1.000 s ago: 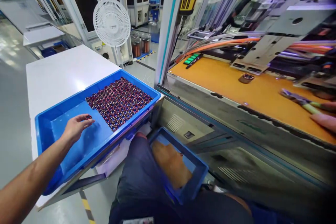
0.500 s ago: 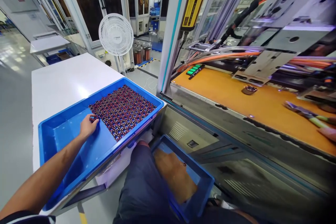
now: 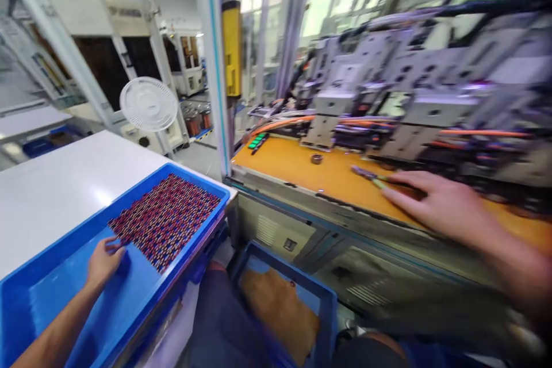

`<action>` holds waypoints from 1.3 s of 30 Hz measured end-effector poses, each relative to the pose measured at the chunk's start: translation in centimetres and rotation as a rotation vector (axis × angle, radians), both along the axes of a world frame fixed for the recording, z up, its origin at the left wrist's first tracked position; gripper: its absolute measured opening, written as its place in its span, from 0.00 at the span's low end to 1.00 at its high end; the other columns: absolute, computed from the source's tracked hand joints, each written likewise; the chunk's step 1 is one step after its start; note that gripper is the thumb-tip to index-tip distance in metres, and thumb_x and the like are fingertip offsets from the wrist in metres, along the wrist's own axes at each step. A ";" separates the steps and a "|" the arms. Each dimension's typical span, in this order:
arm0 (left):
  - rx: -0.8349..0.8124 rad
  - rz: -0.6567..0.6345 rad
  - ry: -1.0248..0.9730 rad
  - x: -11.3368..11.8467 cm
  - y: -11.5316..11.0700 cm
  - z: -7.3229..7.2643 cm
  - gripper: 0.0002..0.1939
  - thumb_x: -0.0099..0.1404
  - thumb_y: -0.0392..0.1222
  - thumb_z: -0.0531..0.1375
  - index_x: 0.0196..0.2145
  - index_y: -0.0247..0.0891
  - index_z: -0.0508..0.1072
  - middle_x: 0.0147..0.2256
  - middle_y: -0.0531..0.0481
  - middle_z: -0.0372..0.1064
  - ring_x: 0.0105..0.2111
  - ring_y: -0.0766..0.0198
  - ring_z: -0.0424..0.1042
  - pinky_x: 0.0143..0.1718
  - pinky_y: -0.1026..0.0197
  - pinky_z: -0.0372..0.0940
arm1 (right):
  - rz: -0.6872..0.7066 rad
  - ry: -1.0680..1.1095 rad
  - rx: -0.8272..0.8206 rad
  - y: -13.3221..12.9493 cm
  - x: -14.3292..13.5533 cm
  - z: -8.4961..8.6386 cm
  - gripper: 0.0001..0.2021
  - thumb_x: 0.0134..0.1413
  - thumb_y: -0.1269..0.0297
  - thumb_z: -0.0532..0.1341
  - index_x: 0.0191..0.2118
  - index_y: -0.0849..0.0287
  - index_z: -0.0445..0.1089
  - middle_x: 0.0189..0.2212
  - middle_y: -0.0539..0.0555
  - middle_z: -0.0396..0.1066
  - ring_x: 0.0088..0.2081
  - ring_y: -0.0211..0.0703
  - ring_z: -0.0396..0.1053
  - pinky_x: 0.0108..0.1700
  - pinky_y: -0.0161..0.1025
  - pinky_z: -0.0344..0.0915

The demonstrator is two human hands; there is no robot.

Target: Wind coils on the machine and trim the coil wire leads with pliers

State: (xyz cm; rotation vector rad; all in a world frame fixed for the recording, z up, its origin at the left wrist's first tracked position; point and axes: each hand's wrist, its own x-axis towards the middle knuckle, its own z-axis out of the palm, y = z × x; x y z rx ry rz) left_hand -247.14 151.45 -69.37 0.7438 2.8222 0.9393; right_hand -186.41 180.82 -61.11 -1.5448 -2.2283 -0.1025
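My left hand [image 3: 104,261] is inside the blue tray [image 3: 47,276], its fingers pinched together at the near-left edge of a dense layer of small red, dark and pale parts [image 3: 168,218]. What sits between the fingertips is too small to make out. On the orange work surface [image 3: 280,155], my right hand [image 3: 435,204], smeared by motion, has thumb and fingers around the green and dark handles of a pair of pliers [image 3: 366,173]. The jaws point left and lie on the surface. A small copper-coloured ring-shaped part [image 3: 317,158] lies left of the jaws.
Machine fixtures [image 3: 336,92] with orange cables line the back of the work surface. Green pieces [image 3: 257,141] lie at its left end. A white fan [image 3: 149,103] stands behind the white table [image 3: 56,172]. Below is a blue bin [image 3: 330,310] holding brown sheet material [image 3: 280,310].
The view has swung right, bringing my right hand and the pliers further into sight. My left hand stays at the edge of the small parts.
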 end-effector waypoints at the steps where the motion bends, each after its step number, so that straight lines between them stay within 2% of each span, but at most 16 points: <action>1: 0.002 -0.008 0.040 0.8 0.6 1.2 0.11 0.51 0.44 0.60 0.32 0.41 0.64 0.24 0.51 0.68 0.26 0.49 0.73 0.33 0.44 0.71 | -0.015 0.013 -0.039 -0.4 -0.5 0.5 0.14 0.54 0.63 0.62 0.44 0.64 0.77 0.49 0.66 0.76 0.50 0.54 0.73 0.54 0.46 0.68; 3: 0.041 -0.095 0.135 3.4 3.0 3.9 0.14 0.53 0.53 0.59 0.33 0.43 0.63 0.27 0.50 0.69 0.32 0.42 0.75 0.38 0.37 0.71 | -0.039 0.018 -0.056 -0.7 -1.4 1.4 0.15 0.56 0.64 0.61 0.46 0.66 0.76 0.50 0.64 0.75 0.51 0.51 0.72 0.56 0.43 0.66; 5: 0.131 -0.253 0.255 7.7 6.9 7.0 0.21 0.53 0.59 0.59 0.39 0.45 0.66 0.36 0.48 0.72 0.42 0.41 0.74 0.49 0.35 0.68 | -0.055 0.012 -0.075 -0.5 -2.0 1.8 0.15 0.58 0.63 0.61 0.48 0.65 0.76 0.49 0.61 0.75 0.50 0.50 0.72 0.54 0.42 0.66; 7: 0.319 -0.569 0.369 13.5 11.9 9.8 0.27 0.56 0.58 0.59 0.48 0.39 0.68 0.44 0.40 0.72 0.46 0.41 0.73 0.53 0.36 0.65 | -0.071 0.010 -0.087 -0.2 -2.2 1.9 0.15 0.60 0.62 0.60 0.47 0.65 0.76 0.48 0.62 0.75 0.50 0.50 0.71 0.54 0.43 0.65; 9: 0.313 -0.820 0.325 19.9 17.5 11.6 0.25 0.58 0.55 0.60 0.50 0.39 0.70 0.47 0.42 0.73 0.49 0.48 0.72 0.56 0.46 0.64 | -0.076 0.017 -0.097 -0.1 -2.3 1.9 0.14 0.62 0.62 0.59 0.47 0.66 0.75 0.49 0.62 0.74 0.51 0.50 0.69 0.55 0.45 0.64; 11: 0.267 -0.973 0.257 25.8 22.8 12.5 0.21 0.59 0.49 0.63 0.50 0.41 0.71 0.48 0.46 0.74 0.51 0.54 0.72 0.58 0.54 0.64 | -0.071 0.026 -0.103 -0.5 -2.3 2.2 0.14 0.63 0.61 0.60 0.48 0.65 0.73 0.49 0.61 0.73 0.52 0.48 0.69 0.56 0.47 0.64; 15: 0.199 -1.006 0.093 33.9 30.0 13.1 0.26 0.62 0.43 0.65 0.56 0.35 0.68 0.43 0.45 0.75 0.42 0.56 0.75 0.49 0.49 0.69 | -0.076 0.025 -0.076 -1.6 -2.4 3.1 0.14 0.65 0.56 0.60 0.46 0.63 0.72 0.45 0.57 0.73 0.49 0.46 0.70 0.53 0.49 0.67; 17: 0.204 -0.977 0.016 36.2 31.9 13.4 0.22 0.65 0.44 0.64 0.54 0.34 0.68 0.42 0.45 0.74 0.41 0.57 0.75 0.48 0.47 0.70 | -0.087 0.021 -0.052 -1.6 -2.4 3.5 0.13 0.65 0.56 0.61 0.43 0.62 0.72 0.43 0.56 0.73 0.47 0.45 0.71 0.51 0.48 0.69; 20: 0.246 -0.938 -0.103 37.6 33.1 14.1 0.18 0.66 0.42 0.63 0.52 0.34 0.70 0.42 0.46 0.73 0.41 0.57 0.74 0.48 0.46 0.70 | -0.086 0.027 -0.020 -1.2 -2.1 3.8 0.13 0.64 0.56 0.62 0.43 0.62 0.72 0.43 0.55 0.73 0.47 0.45 0.71 0.51 0.47 0.69; 23: 0.330 -0.931 -0.257 36.9 31.7 14.4 0.21 0.64 0.39 0.64 0.53 0.33 0.67 0.42 0.45 0.73 0.40 0.58 0.74 0.48 0.47 0.70 | -0.075 0.044 -0.009 -1.2 -1.9 3.6 0.13 0.64 0.56 0.61 0.43 0.63 0.72 0.43 0.55 0.73 0.47 0.45 0.71 0.51 0.48 0.69; 25: 0.410 -0.964 -0.393 35.7 29.0 14.1 0.29 0.60 0.39 0.66 0.57 0.33 0.63 0.43 0.44 0.73 0.38 0.59 0.75 0.48 0.50 0.71 | -0.057 0.057 -0.014 -1.2 -1.9 3.3 0.13 0.65 0.56 0.61 0.42 0.63 0.72 0.43 0.55 0.73 0.48 0.45 0.71 0.52 0.49 0.68; 29: 0.578 -1.023 -0.656 33.8 20.6 12.4 0.43 0.53 0.47 0.69 0.61 0.36 0.55 0.46 0.42 0.74 0.41 0.60 0.77 0.49 0.55 0.71 | 0.013 0.079 -0.037 -0.5 -2.4 2.8 0.12 0.64 0.57 0.62 0.40 0.63 0.72 0.40 0.54 0.74 0.45 0.44 0.71 0.51 0.48 0.68; 33: 0.704 -1.007 -0.879 33.0 12.1 9.8 0.41 0.53 0.44 0.71 0.59 0.39 0.55 0.47 0.40 0.76 0.42 0.62 0.77 0.46 0.61 0.72 | 0.070 0.113 -0.008 -0.6 -3.7 3.0 0.08 0.60 0.64 0.62 0.39 0.64 0.74 0.40 0.59 0.76 0.45 0.48 0.73 0.51 0.48 0.69; 35: 0.777 -1.017 -0.901 32.5 8.7 8.5 0.36 0.57 0.38 0.69 0.59 0.42 0.57 0.47 0.41 0.77 0.42 0.64 0.77 0.46 0.64 0.72 | 0.083 0.155 0.052 -2.6 -4.6 3.5 0.12 0.61 0.65 0.60 0.45 0.67 0.74 0.48 0.67 0.74 0.51 0.55 0.72 0.55 0.51 0.67; 37: 0.841 -1.049 -0.744 31.9 6.1 7.2 0.30 0.62 0.33 0.65 0.58 0.48 0.60 0.49 0.45 0.77 0.45 0.65 0.77 0.48 0.66 0.71 | 0.132 0.206 0.130 -6.4 -5.5 4.1 0.19 0.63 0.62 0.57 0.54 0.69 0.69 0.55 0.70 0.69 0.56 0.57 0.69 0.58 0.53 0.66; 39: 0.897 -1.097 -0.516 31.3 4.3 6.3 0.31 0.64 0.28 0.61 0.60 0.54 0.61 0.51 0.49 0.76 0.49 0.66 0.77 0.50 0.68 0.71 | 0.372 0.265 0.296 -11.4 -6.4 4.4 0.21 0.65 0.60 0.57 0.59 0.62 0.66 0.54 0.63 0.72 0.50 0.49 0.74 0.52 0.44 0.71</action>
